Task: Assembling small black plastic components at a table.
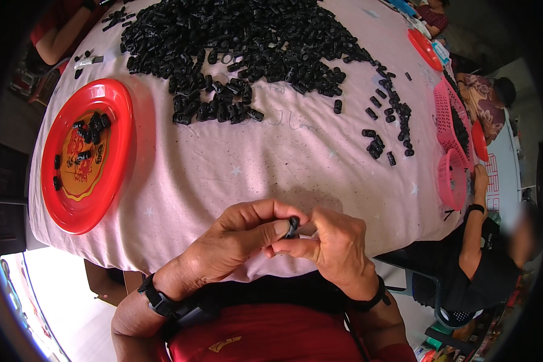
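Note:
Close to the table's near edge, both hands meet over a small black plastic part (292,227). Thumb and forefinger of my left hand (244,232) pinch it from the left. My right hand (341,244) is closed just beside it, its thumb and forefinger pressed together at the part's right side. A thin greyish sliver shows between the right fingertips, too small to name. To the left, a red oval tray (119,175) with a gold printed centre holds several black plastic parts (95,127).
A large heap of black parts (235,48) covers the far middle of the pink tablecloth (235,187). Loose black parts (398,114) trail down its right side. Pink baskets (449,181) stand at the right edge. Other people (482,253) sit around the table.

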`<state>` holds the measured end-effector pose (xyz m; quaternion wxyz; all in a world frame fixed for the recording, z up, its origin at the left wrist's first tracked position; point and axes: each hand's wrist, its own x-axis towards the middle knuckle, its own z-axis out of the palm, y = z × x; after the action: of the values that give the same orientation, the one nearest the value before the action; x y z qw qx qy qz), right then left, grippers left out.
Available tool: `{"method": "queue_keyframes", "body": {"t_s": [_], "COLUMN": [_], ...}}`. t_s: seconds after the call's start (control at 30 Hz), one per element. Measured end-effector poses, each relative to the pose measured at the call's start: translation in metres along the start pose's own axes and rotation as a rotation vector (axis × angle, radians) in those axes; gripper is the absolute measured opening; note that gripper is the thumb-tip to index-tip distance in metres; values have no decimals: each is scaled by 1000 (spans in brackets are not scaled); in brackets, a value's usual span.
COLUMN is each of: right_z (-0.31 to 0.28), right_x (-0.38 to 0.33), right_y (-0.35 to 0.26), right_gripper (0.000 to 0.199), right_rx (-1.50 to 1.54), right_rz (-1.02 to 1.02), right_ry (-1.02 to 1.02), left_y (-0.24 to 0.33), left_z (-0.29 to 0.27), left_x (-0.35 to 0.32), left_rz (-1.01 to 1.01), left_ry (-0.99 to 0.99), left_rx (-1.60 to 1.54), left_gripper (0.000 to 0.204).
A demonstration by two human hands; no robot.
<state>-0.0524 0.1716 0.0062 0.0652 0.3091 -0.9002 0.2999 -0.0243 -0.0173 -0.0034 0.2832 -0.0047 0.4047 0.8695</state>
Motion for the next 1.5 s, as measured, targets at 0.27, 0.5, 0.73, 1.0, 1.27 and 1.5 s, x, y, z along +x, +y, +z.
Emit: {"method": "queue_keyframes", "body": {"t_s": [0.27,0.5,0.73,1.0,1.27,1.5], "right_z": [-13,-14,-16,-16,-17,-13], "right_x": [0,4,-1,-1,5,2], "right_y": [-3,-12,-5,-15,-12,-7], "right_gripper": [46,22,18,17,37,49], "right_rx": [105,671,601,601,350,278], "right_rz": [29,132,240,180,96,154], "right_ry": [-29,-17,-35,-7,-46,-67], "left_y": [2,8,5,2,-2,1], "left_z": [-1,1,0,-1,-5,2], "left_x": [-2,-2,-2,-3,-1,-3], "left_rz": [-56,-42,-25,30,36,11], "left_ry": [17,6,31,41,-24,-14], "left_rx": [-82,-187,-219,-177,-143,-78], "left_gripper": [27,31,28,22,24,27]}}
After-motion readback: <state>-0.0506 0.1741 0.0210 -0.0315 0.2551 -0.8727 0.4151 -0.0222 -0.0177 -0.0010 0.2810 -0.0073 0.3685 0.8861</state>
